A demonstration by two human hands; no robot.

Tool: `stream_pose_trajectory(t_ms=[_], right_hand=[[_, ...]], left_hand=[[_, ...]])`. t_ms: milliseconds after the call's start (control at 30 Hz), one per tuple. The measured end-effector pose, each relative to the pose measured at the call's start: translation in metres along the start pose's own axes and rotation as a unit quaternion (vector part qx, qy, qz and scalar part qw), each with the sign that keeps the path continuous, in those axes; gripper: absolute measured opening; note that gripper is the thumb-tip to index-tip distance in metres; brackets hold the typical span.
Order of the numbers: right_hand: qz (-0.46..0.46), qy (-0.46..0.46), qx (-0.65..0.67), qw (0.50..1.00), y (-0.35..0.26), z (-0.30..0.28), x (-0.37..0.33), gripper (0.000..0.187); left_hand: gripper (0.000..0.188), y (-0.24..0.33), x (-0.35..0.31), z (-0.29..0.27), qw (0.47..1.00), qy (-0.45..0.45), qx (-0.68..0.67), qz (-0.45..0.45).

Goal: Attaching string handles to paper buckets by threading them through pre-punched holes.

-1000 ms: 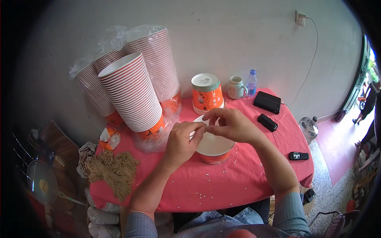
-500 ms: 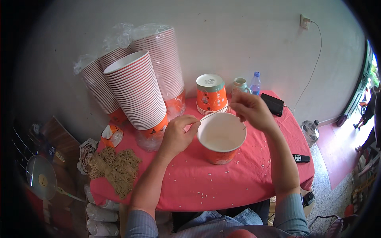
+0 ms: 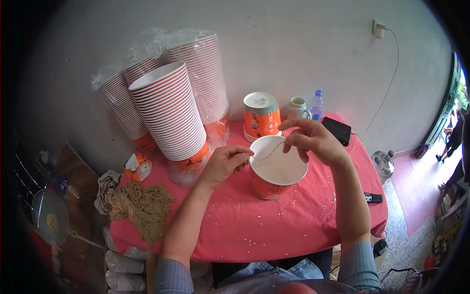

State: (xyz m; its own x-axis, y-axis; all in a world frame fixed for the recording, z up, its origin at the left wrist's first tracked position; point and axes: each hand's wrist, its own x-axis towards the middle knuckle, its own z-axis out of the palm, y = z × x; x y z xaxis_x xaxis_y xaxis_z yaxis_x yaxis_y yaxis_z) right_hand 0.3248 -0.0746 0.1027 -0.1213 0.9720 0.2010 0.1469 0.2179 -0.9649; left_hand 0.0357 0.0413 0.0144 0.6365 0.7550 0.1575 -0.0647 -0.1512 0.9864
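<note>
Pink cloth-covered table (image 3: 205,245): we see left hand (image 3: 226,164) pinching thin pale string (image 3: 274,153) over orange-and-white paper tub (image 3: 269,190), right hand (image 3: 317,142), fingers half-open, at string's other end, grip unclear.

Looks like a home room: cloth-covered table (image 3: 293,232) by a plain wall (image 3: 303,54), mug (image 3: 296,109) and plastic bottle (image 3: 317,105) at table's back, paper-bucket stacks (image 3: 169,120) on its left, socket (image 3: 378,29) above it, open doorway (image 3: 461,90) off its right.
</note>
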Motion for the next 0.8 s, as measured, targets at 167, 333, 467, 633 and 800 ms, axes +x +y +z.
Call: stream_pose_trajectory(t_ms=[167, 333, 467, 633, 800], right_hand=[[-0.074, -0.026, 0.073, 0.994, 0.012, 0.014, 0.004, 0.021], [-0.148, -0.018, 0.161, 0.976, 0.030, 0.008, 0.011, 0.017], [-0.145, -0.025, 0.182, 0.972, 0.030, 0.013, 0.012, 0.022], [-0.134, -0.035, 0.173, 0.975, 0.033, 0.018, 0.013, 0.022], [-0.159, 0.013, 0.139, 0.977, 0.034, 0.017, 0.016, 0.021]], left_hand=[[0.023, 0.002, -0.003, 0.004, 0.999, -0.009, 0.032, -0.016], [0.023, 0.002, -0.003, 0.004, 0.999, -0.031, 0.036, -0.022], [0.022, -0.003, -0.003, 0.008, 0.997, -0.032, 0.062, -0.020], [0.023, -0.015, 0.000, 0.008, 0.997, -0.024, 0.068, -0.042], [0.016, -0.008, 0.002, 0.010, 0.995, -0.017, -0.003, -0.093]])
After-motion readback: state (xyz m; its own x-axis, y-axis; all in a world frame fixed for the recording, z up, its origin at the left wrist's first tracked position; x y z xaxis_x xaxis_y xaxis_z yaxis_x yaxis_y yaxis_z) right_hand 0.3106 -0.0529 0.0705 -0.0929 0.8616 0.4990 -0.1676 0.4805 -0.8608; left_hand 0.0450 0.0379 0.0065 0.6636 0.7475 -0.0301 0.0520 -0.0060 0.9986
